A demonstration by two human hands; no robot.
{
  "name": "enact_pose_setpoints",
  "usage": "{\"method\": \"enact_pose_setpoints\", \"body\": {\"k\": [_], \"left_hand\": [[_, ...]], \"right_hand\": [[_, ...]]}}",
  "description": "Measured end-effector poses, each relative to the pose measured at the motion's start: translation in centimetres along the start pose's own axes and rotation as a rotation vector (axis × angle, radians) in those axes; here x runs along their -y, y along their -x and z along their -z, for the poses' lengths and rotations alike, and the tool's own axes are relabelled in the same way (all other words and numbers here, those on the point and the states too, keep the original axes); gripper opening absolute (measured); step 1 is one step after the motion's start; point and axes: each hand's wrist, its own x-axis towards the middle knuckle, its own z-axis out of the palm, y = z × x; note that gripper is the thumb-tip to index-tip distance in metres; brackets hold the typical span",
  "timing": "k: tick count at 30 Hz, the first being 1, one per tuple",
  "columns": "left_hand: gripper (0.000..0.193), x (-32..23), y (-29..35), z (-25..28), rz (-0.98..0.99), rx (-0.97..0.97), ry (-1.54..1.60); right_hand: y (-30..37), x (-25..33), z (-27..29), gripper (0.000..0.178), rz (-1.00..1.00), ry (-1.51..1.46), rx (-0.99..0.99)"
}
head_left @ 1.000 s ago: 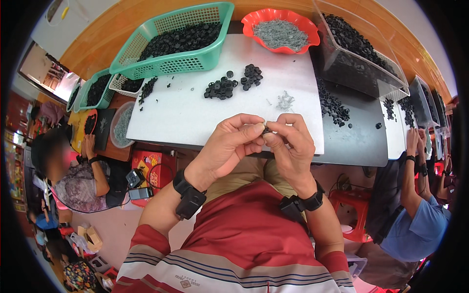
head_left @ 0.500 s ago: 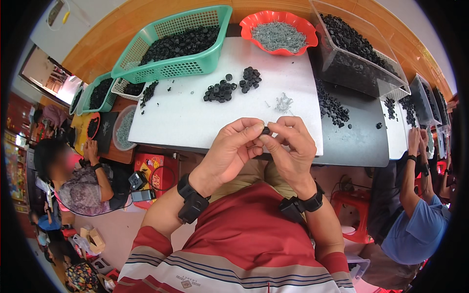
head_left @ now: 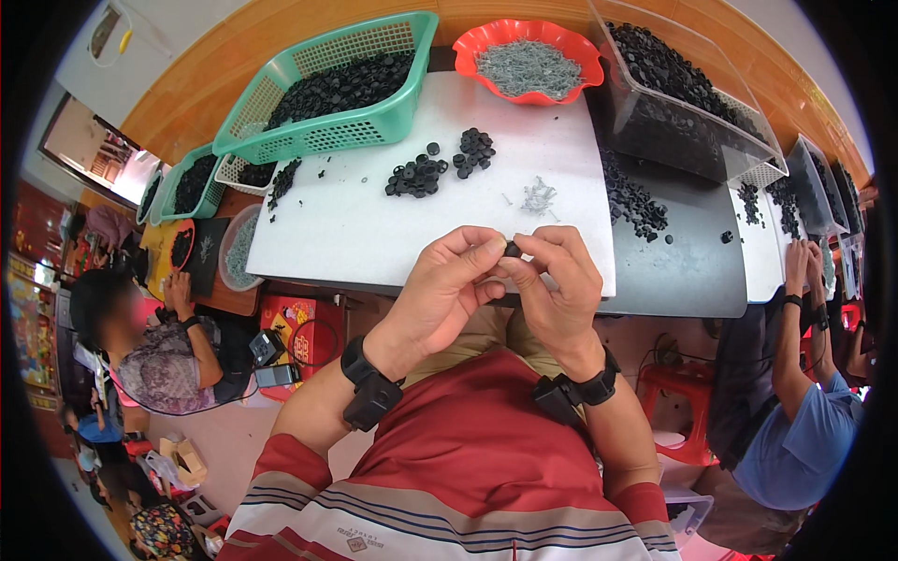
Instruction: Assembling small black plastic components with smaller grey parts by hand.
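Note:
Both hands meet over the near edge of the white board (head_left: 327,224), closed on one small round black part (head_left: 512,250). My left hand (head_left: 449,280) pinches it from the left with thumb and forefinger. From the other side my right hand (head_left: 558,280) grips the same piece with its fingertips, which hide much of it. Just beyond the right hand lies a small heap of silvery screws (head_left: 539,197). Farther off on the board sit two clusters of round black parts, a left cluster (head_left: 416,176) and a right cluster (head_left: 475,152).
Behind the board stand a green basket (head_left: 374,129) of black parts, a red scalloped bowl (head_left: 463,64) of screws and a clear bin (head_left: 673,131). Loose black bits (head_left: 636,208) lie on the dark tabletop. People work at left and right; a red stool (head_left: 678,402) stands at right.
My hands stay together on the black part, their fingers shifting slightly around it. The whole view has moved a little; the heaps on the board look the same.

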Motion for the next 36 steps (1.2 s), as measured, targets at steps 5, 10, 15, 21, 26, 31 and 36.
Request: {"method": "enact_pose_setpoints", "body": {"k": [5, 10, 15, 21, 26, 31, 36], "left_hand": [[0.013, 0.2, -0.1, 0.0, -0.016, 0.007, 0.025], [0.013, 0.2, -0.1, -0.3, -0.034, -0.004, 0.022], [0.013, 0.3, 0.0, -0.4, -0.046, -0.028, -0.022], [0.015, 0.0, 0.4, -1.1, -0.166, -0.094, -0.250], [0.019, -2.2, -1.0, 0.6, -0.506, -0.253, -0.915], [0.019, -7.0, -5.4, 2.7, -0.726, -0.423, -1.578], [0.019, -9.5, -8.8, 4.4, -0.803, -0.335, -1.941]], "right_hand": [[0.0, 0.1, 0.2, 0.028, -0.009, -0.017, -0.003], [-0.2, 0.1, 0.5, 0.026, 0.006, -0.032, 0.002], [-0.4, 0.0, 0.8, 0.026, 0.071, 0.054, 0.027], [-0.3, -0.2, 1.0, 0.027, 0.089, 0.070, 0.027], [-0.1, -0.6, 1.4, 0.026, 0.005, -0.007, 0.005], [-0.3, -0.7, 1.8, 0.026, -0.087, -0.052, 0.035], [0.1, -1.1, 2.0, 0.025, -0.228, -0.150, 0.029]]}}
